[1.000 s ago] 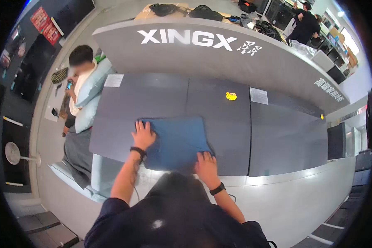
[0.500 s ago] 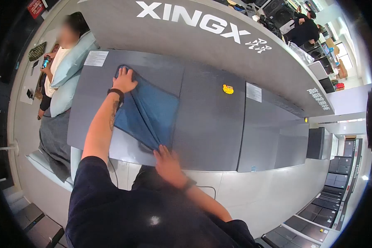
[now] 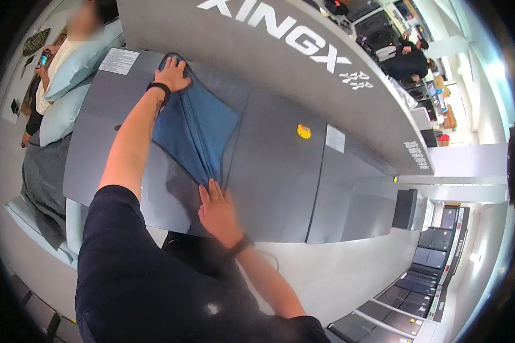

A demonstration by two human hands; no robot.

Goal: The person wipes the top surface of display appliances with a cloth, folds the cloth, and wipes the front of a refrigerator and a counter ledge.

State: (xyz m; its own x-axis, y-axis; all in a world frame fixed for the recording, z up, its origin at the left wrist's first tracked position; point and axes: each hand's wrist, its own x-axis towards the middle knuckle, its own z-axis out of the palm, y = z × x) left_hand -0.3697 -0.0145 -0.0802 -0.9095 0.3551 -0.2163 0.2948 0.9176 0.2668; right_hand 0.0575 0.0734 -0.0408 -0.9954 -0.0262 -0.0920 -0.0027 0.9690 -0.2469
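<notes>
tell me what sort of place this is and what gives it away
Probably a showroom or shop, perhaps for appliances: a grey panel carries large white lettering, a yellow sticker and printed sheet lie on dark flat-topped units, and more boxy units stand in rows at right.

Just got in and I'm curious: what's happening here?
A person's left hand lies spread on the far corner of a blue cloth, while the right hand has its fingertips at the near corner. Creases run through the cloth between them. The cloth lies on a dark grey top, with a yellow sticker to its right.
</notes>
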